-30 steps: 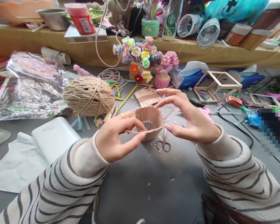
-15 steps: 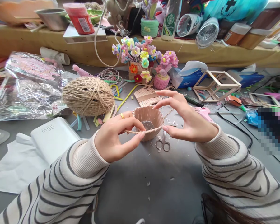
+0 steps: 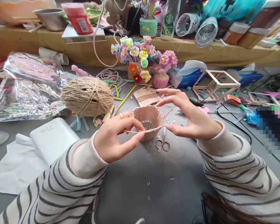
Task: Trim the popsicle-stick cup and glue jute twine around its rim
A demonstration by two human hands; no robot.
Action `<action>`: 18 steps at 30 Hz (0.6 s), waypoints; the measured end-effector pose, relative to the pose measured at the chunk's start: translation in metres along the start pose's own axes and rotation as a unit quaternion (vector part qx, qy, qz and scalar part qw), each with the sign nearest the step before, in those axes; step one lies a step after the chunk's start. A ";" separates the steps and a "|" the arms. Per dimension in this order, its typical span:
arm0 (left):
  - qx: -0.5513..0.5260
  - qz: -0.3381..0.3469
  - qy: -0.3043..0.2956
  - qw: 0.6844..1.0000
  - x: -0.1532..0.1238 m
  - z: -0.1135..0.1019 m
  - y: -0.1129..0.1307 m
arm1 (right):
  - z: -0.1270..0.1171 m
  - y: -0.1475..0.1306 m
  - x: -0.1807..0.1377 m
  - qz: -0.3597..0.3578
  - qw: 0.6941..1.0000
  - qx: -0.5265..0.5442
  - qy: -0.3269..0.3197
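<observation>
A small tan cup with ribbed sides [image 3: 151, 115] sits between my hands, with a strand of twine [image 3: 154, 129] lying along its near rim. My left hand [image 3: 119, 133] pinches the twine and the rim between thumb and forefinger; a short end of twine sticks out to the left of the fingers. My right hand [image 3: 184, 115] is beside the cup's right side, thumb and fingers spread apart and holding nothing. Small scissors [image 3: 162, 143] lie just in front of the cup, to its right. Behind and to the left is a big ball of twine [image 3: 87, 96].
A white power bank [image 3: 53, 137] and crumpled tissue [image 3: 11, 165] lie on the left. Behind the cup are a bundle of flat wooden sticks [image 3: 146, 95] and fluffy flowers in a pot [image 3: 161, 80]. A wooden stick frame [image 3: 216, 85] and black cable [image 3: 235, 124] are at right.
My right hand has drawn a little to the right, away from the rim. My left hand keeps its pinch, and the cup has hardly moved.
</observation>
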State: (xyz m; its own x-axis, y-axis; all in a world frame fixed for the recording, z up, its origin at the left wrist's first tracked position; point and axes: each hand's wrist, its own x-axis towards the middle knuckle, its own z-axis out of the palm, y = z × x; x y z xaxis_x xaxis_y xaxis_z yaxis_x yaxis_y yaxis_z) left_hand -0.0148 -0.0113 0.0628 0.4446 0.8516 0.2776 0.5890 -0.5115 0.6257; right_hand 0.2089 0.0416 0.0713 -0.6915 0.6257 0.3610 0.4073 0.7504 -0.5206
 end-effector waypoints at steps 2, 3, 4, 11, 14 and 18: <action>0.003 -0.001 -0.001 1.000 0.000 0.000 0.000 | 0.002 -0.001 0.001 -0.001 1.000 -0.004 -0.002; 0.002 -0.001 -0.001 1.000 0.000 0.000 -0.001 | 0.003 -0.002 0.001 -0.001 1.000 -0.005 -0.002; 0.002 0.000 0.000 1.000 0.000 0.000 -0.001 | 0.004 -0.002 0.001 -0.001 1.000 -0.005 0.000; -0.001 0.003 -0.002 1.000 0.000 0.000 0.001 | -0.006 0.007 -0.006 0.053 0.999 0.005 -0.004; 0.000 0.007 0.001 1.000 0.001 0.000 0.001 | -0.011 0.012 -0.010 0.105 0.992 0.030 -0.065; 0.007 0.007 0.003 1.000 0.000 0.000 0.000 | -0.012 0.012 -0.010 0.124 0.983 0.043 -0.132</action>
State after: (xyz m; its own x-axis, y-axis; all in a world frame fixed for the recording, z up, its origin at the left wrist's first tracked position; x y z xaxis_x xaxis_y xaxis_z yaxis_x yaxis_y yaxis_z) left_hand -0.0144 -0.0112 0.0631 0.4489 0.8449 0.2908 0.5917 -0.5249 0.6119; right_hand 0.2278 0.0469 0.0704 -0.7118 0.7023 0.0072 0.5397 0.5536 -0.6342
